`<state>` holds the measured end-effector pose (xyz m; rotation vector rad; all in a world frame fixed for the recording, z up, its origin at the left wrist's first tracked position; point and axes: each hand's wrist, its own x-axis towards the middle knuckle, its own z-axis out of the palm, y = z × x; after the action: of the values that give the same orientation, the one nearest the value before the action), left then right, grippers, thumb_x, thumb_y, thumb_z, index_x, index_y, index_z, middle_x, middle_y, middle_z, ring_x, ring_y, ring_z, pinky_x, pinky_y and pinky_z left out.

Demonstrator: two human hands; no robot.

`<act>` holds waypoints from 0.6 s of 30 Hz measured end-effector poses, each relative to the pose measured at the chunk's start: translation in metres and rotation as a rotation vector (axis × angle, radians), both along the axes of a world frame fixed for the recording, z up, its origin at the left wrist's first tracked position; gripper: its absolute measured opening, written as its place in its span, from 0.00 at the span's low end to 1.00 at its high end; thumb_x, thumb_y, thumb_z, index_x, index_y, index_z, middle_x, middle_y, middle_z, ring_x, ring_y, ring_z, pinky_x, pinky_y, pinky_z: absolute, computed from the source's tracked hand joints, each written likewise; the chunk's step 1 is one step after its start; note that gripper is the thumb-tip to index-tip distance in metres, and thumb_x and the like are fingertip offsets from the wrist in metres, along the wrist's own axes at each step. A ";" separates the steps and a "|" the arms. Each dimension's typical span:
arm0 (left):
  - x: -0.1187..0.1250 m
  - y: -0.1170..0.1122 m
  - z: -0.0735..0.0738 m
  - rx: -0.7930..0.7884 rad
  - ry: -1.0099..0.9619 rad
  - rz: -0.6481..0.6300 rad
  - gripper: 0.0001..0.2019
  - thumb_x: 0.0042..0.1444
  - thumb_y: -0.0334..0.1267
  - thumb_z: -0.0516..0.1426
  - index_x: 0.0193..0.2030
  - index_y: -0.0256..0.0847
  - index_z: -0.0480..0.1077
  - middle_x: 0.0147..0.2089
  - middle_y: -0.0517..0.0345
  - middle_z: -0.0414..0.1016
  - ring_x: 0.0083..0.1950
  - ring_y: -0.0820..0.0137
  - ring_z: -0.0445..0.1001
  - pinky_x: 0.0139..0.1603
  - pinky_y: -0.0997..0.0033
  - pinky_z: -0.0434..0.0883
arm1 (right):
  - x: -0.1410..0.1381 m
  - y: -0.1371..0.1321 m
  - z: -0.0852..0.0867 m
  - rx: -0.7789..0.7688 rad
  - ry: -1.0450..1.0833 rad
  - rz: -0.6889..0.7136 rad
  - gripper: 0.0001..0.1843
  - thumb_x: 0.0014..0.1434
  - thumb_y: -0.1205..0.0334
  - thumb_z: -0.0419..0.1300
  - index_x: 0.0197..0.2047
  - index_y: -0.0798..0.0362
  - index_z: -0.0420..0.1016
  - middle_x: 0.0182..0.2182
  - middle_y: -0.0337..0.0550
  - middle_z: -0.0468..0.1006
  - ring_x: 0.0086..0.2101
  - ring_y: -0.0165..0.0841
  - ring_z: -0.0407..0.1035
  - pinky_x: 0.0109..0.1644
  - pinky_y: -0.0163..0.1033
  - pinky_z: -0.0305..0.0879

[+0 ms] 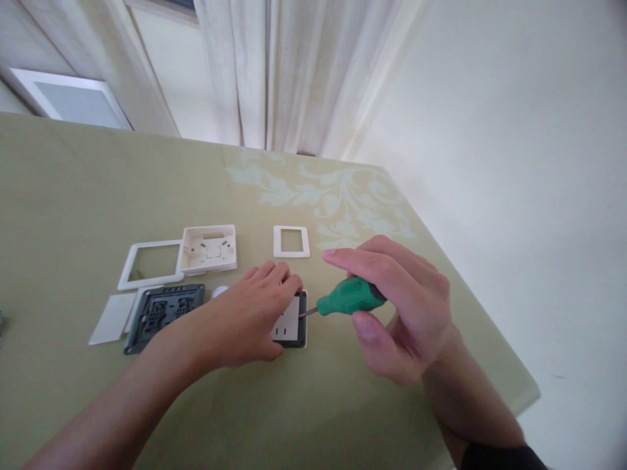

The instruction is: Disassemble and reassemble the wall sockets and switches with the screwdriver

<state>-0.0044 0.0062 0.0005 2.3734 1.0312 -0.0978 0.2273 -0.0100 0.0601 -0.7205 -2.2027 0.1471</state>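
Observation:
A wall socket (292, 323) with a white slotted face and a dark grey frame lies on the table. My left hand (252, 313) covers its left part, with the fingers over the far edge and the thumb at the near edge, closed around it. In my right hand (404, 307) is a green-handled screwdriver (350, 297), held between thumb and fingers with the index finger stretched along it. The shaft points left, and its tip meets the right side of the socket's white face, by the grey frame.
On the cloth-covered table (73, 196) lie a small white frame (277, 243), a white mounting box (208, 264), a larger white frame (126, 271), a dark grey socket back (142, 326) and a white plate (110, 320). A wall (529, 196) stands to the right, curtains (318, 72) behind.

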 end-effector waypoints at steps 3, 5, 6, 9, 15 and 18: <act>-0.002 0.001 -0.002 -0.018 -0.038 -0.001 0.28 0.48 0.38 0.70 0.56 0.43 0.70 0.61 0.46 0.70 0.64 0.46 0.67 0.67 0.45 0.69 | 0.000 0.001 -0.001 0.053 -0.030 -0.057 0.15 0.66 0.62 0.68 0.56 0.54 0.80 0.31 0.40 0.80 0.28 0.33 0.68 0.31 0.41 0.68; -0.003 0.001 -0.004 -0.021 -0.062 0.007 0.29 0.47 0.39 0.70 0.56 0.44 0.70 0.61 0.46 0.70 0.63 0.46 0.67 0.67 0.45 0.69 | 0.000 0.003 -0.003 0.093 0.003 -0.057 0.15 0.66 0.66 0.66 0.56 0.53 0.80 0.32 0.40 0.81 0.27 0.32 0.67 0.30 0.40 0.68; -0.003 0.002 -0.004 -0.020 -0.068 0.011 0.29 0.46 0.39 0.70 0.57 0.44 0.70 0.61 0.46 0.70 0.63 0.46 0.67 0.67 0.45 0.68 | 0.000 0.004 -0.005 0.114 0.033 -0.034 0.16 0.66 0.67 0.65 0.57 0.54 0.80 0.33 0.41 0.82 0.27 0.32 0.68 0.30 0.40 0.69; -0.004 0.002 -0.004 -0.025 -0.075 0.004 0.29 0.46 0.39 0.69 0.57 0.43 0.70 0.60 0.46 0.69 0.63 0.47 0.67 0.67 0.45 0.69 | -0.002 0.008 -0.008 0.173 0.104 0.028 0.22 0.64 0.69 0.65 0.61 0.59 0.80 0.38 0.45 0.85 0.31 0.34 0.73 0.32 0.42 0.74; -0.009 0.002 0.000 -0.086 -0.124 0.025 0.33 0.48 0.40 0.68 0.62 0.45 0.68 0.59 0.49 0.68 0.63 0.49 0.68 0.66 0.49 0.69 | -0.003 0.009 0.000 0.272 0.176 -0.033 0.21 0.62 0.71 0.63 0.58 0.54 0.83 0.34 0.44 0.82 0.31 0.39 0.74 0.27 0.45 0.72; -0.011 0.002 0.002 -0.111 -0.137 0.029 0.32 0.48 0.39 0.67 0.62 0.47 0.69 0.58 0.50 0.68 0.62 0.50 0.69 0.64 0.50 0.70 | -0.001 0.007 0.002 0.273 0.223 -0.152 0.14 0.67 0.66 0.63 0.54 0.47 0.84 0.32 0.44 0.81 0.29 0.40 0.73 0.27 0.46 0.70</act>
<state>-0.0152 0.0081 0.0023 2.2308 0.9700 0.0174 0.2259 -0.0026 0.0624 -0.6795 -1.9006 -0.1425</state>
